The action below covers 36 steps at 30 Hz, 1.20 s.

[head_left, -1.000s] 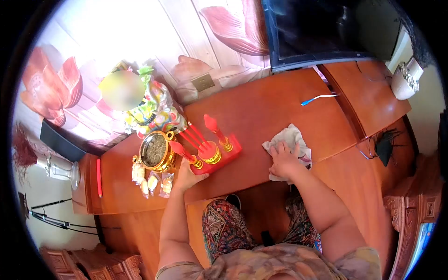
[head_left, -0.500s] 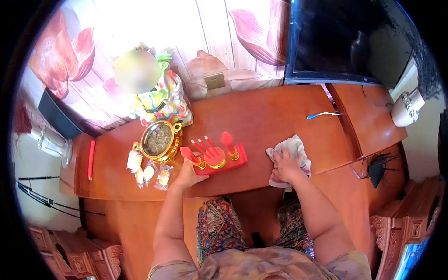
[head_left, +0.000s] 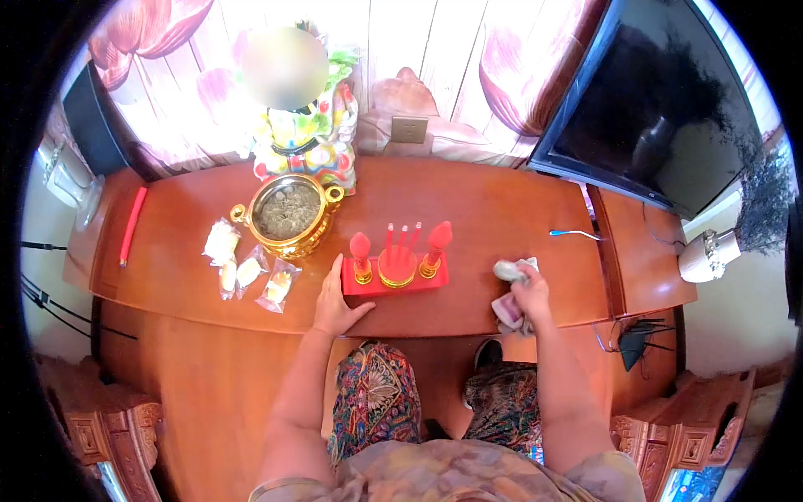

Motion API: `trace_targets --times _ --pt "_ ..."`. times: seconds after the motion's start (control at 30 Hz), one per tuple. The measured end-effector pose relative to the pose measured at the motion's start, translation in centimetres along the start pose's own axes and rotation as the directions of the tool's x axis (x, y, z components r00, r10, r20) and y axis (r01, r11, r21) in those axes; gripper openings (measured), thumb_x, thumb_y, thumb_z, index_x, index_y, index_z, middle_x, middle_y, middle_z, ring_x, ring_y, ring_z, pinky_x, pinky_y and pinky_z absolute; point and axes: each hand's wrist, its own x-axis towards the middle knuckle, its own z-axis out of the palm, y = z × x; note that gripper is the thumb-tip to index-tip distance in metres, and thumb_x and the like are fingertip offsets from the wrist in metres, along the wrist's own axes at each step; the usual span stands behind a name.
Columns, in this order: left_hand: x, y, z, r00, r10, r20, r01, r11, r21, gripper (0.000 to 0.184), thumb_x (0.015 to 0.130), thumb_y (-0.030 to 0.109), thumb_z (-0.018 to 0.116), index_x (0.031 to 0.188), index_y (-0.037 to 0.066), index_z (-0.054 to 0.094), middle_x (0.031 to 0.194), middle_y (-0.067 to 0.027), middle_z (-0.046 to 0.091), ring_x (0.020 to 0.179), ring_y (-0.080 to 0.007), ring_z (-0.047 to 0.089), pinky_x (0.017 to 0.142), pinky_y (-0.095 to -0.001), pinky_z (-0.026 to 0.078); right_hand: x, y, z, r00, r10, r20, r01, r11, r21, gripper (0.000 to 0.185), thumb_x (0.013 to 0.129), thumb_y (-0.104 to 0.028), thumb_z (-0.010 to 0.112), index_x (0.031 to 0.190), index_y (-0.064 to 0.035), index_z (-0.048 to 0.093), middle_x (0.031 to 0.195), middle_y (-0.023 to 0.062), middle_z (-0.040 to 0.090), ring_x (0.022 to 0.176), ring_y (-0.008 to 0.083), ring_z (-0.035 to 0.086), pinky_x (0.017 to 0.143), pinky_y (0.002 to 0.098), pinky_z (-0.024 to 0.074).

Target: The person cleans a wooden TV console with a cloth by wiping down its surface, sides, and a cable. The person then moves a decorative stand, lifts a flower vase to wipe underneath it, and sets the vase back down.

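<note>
I had the stand (head_left: 395, 288) on the tabletop (head_left: 485, 201), long axis left-right. Left grip (head_left: 336, 304) was nearer, spread loose at its left end, contact unclear. Right grip (head_left: 533, 296), off to its right, clutched the bunched cloth (head_left: 507, 310).

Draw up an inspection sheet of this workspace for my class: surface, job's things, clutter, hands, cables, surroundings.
Surface: reddish-brown wooden desk, glossy.
Job's things: bunched cloth; red stand bearing two candle shapes and thin red sticks, upright.
Clutter: gold pot, upright; wrapped packets in front of it; red rod lying near the left end; blue-tipped item near the right.
Hands: left hand open at the stand's left end; right hand gripping the cloth.
Cables: thin ones around a dark device with rods; routing unclear.
Surroundings: dark screen, colourful figure, wall socket, white vase.
</note>
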Motion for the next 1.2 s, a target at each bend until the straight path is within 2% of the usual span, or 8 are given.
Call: trace_targets --times 0.07,0.23,0.37,0.5,0.6,0.7,0.9,1.2 --pt "0.0 0.5 -0.1 0.998 -0.063 0.009 0.063 0.998 -0.028 0.106 0.057 0.024 0.081 0.138 0.006 0.016 0.13 -0.0181 0.038 0.118 -0.0339 0.04 0.098 -0.0394 0.037 3.1 -0.3 -1.7 0.84 0.516 0.17 -0.524 0.686 0.505 0.04 0.071 -0.001 0.053 0.111 -0.0063 0.057 0.094 0.0075 0.061 0.081 0.0183 0.059 0.071 0.0306 0.0486" --pt "0.1 0.4 -0.2 0.998 -0.056 0.024 0.057 0.998 -0.039 0.105 0.058 0.025 0.081 0.138 0.005 0.017 0.129 -0.0186 0.04 0.117 -0.0341 0.041 0.098 -0.0394 0.037 11.9 -4.9 -2.2 0.977 0.197 -0.081 -0.134 0.866 0.482 0.036 0.071 -0.008 0.058 0.107 -0.0031 0.061 0.088 0.0082 0.063 0.082 0.0141 0.058 0.073 0.0271 0.0471" --pt "0.2 0.1 0.0 0.999 -0.051 0.013 0.051 0.998 -0.028 0.104 0.058 0.025 0.081 0.137 0.003 0.017 0.126 -0.0194 0.042 0.116 -0.0344 0.042 0.098 -0.0395 0.037 19.5 -9.8 2.8 0.951 -0.25 -0.184 0.297 0.904 0.306 0.039 0.069 -0.008 0.06 0.108 -0.0051 0.061 0.108 0.0183 0.058 0.1 0.0287 0.056 0.088 0.033 0.0432" --pt "0.3 0.5 -0.4 0.998 -0.055 0.015 0.055 0.998 -0.016 0.102 0.059 0.025 0.081 0.136 0.001 0.02 0.124 -0.02 0.043 0.115 -0.0346 0.043 0.097 -0.0398 0.037 21.2 -17.0 7.8 0.927 -0.334 0.17 0.263 0.903 0.339 0.055 0.076 -0.03 0.065 0.124 -0.0086 0.047 0.12 0.0205 0.05 0.113 0.0339 0.048 0.095 0.0376 0.0389" --pt "0.2 0.3 -0.2 0.998 -0.054 0.015 0.054 0.998 -0.016 0.101 0.059 0.026 0.08 0.136 0.0 0.02 0.123 -0.0205 0.044 0.113 -0.0347 0.044 0.096 -0.0398 0.038 21.8 -16.9 12.5 0.792 -0.562 0.239 0.554 0.826 0.105 0.061 0.078 -0.042 0.059 0.13 -0.0149 0.042 0.136 0.0144 0.036 0.126 0.0298 0.034 0.102 0.0444 0.0308" --pt "0.3 0.3 -0.2 0.998 -0.053 0.014 0.053 0.998 0.022 0.1 0.06 0.027 0.08 0.136 0.0 0.021 0.122 -0.0207 0.044 0.111 -0.0354 0.045 0.094 -0.0403 0.039 20.8 -19.5 11.1 0.711 -0.548 0.441 0.682 0.69 -0.242 0.061 0.08 -0.047 0.054 0.132 -0.0214 0.038 0.141 0.0067 0.03 0.13 0.0247 0.027 0.101 0.0575 0.023" --pt "0.2 -0.1 0.2 0.993 -0.089 0.074 0.088 0.996 0.015 0.103 0.059 0.029 0.081 0.136 -0.002 0.018 0.122 -0.0212 0.044 0.111 -0.0357 0.045 0.093 -0.0406 0.04 21.6 -18.1 15.9 0.631 -0.631 0.451 0.753 0.638 -0.16 0.049 0.088 -0.043 0.041 0.134 -0.0283 0.033 0.142 -0.0015 0.028 0.131 0.0192 0.025 0.097 0.0675 0.0151" --pt "-0.1 -0.2 0.7 0.983 -0.163 0.081 0.167 0.985 -0.044 0.105 0.058 0.032 0.082 0.134 -0.006 0.02 0.121 -0.0232 0.044 0.113 -0.0358 0.044 0.093 -0.0406 0.039 24.5 -21.0 17.4 0.833 -0.353 0.426 0.483 0.839 -0.249 0.047 0.09 -0.037 0.038 0.135 -0.0253 0.032 0.144 -0.0032 0.025 0.131 0.0166 0.025 0.094 0.0694 0.0181"
